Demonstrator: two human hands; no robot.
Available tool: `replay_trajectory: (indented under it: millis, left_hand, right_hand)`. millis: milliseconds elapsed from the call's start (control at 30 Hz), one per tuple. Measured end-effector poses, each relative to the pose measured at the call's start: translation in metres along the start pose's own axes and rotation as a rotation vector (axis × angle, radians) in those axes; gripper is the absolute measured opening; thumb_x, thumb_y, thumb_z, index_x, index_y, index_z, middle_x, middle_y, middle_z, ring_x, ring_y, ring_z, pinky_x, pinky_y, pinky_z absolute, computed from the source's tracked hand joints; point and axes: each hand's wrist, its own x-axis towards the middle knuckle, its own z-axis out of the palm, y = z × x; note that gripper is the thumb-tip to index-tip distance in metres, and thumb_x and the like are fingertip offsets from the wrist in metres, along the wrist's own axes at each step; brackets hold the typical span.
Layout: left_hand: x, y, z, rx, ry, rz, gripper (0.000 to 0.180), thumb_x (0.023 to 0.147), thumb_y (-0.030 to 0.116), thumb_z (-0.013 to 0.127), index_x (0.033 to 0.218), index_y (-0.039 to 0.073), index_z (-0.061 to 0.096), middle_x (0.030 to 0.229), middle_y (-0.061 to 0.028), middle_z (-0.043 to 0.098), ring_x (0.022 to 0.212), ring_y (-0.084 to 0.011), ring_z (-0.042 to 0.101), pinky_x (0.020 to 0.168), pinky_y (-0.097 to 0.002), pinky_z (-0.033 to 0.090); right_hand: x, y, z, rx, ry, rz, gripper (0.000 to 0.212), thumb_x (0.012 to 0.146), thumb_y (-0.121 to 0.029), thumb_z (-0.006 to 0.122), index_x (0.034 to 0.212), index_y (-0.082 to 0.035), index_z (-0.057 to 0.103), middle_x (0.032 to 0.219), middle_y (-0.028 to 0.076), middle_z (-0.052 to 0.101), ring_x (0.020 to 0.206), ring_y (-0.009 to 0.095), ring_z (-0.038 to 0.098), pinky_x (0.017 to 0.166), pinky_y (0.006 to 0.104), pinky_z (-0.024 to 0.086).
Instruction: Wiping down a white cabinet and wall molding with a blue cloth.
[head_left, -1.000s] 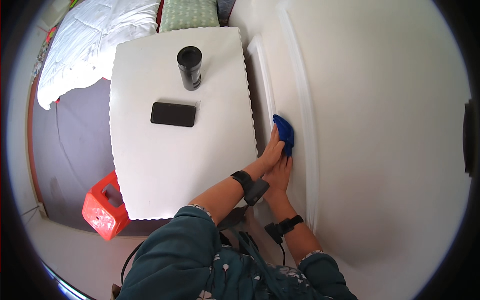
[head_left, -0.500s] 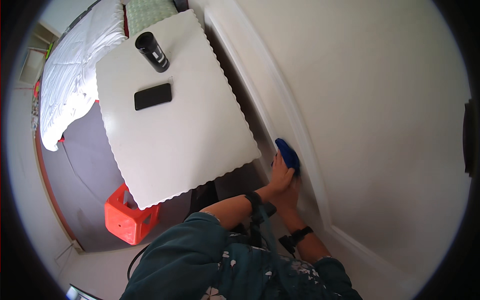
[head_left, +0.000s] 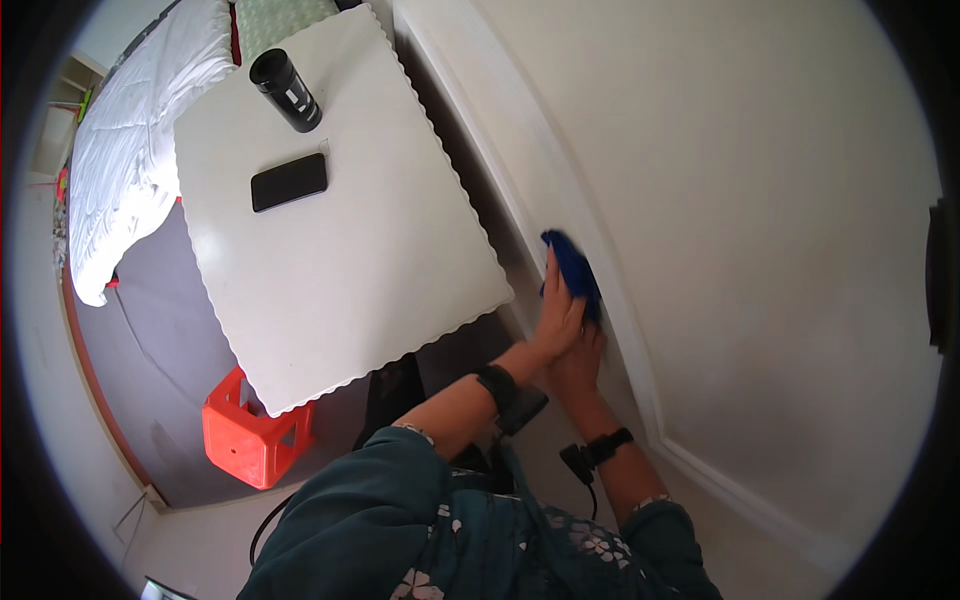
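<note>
Two hands meet right of centre in the head view: the left hand [head_left: 560, 320] presses a crumpled blue cloth [head_left: 572, 268] flat-fingered against the wall moulding [head_left: 520, 170]; the right hand [head_left: 578, 362] lies just beneath, its grip unclear.

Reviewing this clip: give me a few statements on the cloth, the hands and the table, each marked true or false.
1. The blue cloth is pressed against the wall moulding. True.
2. The left hand lies on the cloth. True.
3. The black phone lies on the floor. False: it lies on the white table.
4. The dark cylindrical cup lies on its side. False: it stands upright.
5. The right hand holds the phone. False: it is by the wall, beside the left hand.
</note>
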Motion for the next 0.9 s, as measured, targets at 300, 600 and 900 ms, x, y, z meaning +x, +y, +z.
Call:
replay_trajectory:
  millis: [300, 600, 900]
  left_hand:
    - [0.183, 0.005, -0.124, -0.099, 0.086, 0.305, 0.063, 0.095, 0.012, 0.04, 0.153, 0.002, 0.019, 0.16, -0.0237, 0.003, 0.149, -0.0389, 0.005, 0.121, -0.0405, 0.009]
    - [0.197, -0.013, -0.108, -0.139, 0.244, 0.265, 0.065, 0.095, 0.011, 0.044, 0.154, 0.009, 0.019, 0.162, -0.0176, 0.004, 0.15, -0.0354, 0.005, 0.12, -0.0417, 0.011]
    - [0.019, 0.008, 0.016, 0.058, 0.142, 0.198, 0.075, 0.095, 0.016, 0.048, 0.156, 0.009, 0.004, 0.16, -0.026, -0.004, 0.147, -0.0478, 0.003, 0.117, -0.0548, 0.009]
  right_hand:
    - [0.115, -0.066, -0.064, 0.106, 0.253, -0.157, 0.067, 0.08, -0.003, 0.059, 0.142, 0.006, 0.036, 0.153, 0.02, 0.026, 0.13, 0.041, 0.037, 0.106, 0.0535, 0.032]
    - [0.1, -0.051, -0.057, 0.079, 0.16, -0.081, 0.067, 0.077, -0.001, 0.063, 0.14, 0.002, 0.04, 0.146, 0.023, 0.032, 0.13, 0.04, 0.039, 0.107, 0.0528, 0.031]
    - [-0.035, 0.001, -0.033, 0.131, 0.1, 0.301, 0.06, 0.078, 0.002, 0.057, 0.136, 0.005, 0.042, 0.135, 0.025, 0.041, 0.126, 0.044, 0.04, 0.105, 0.0522, 0.032]
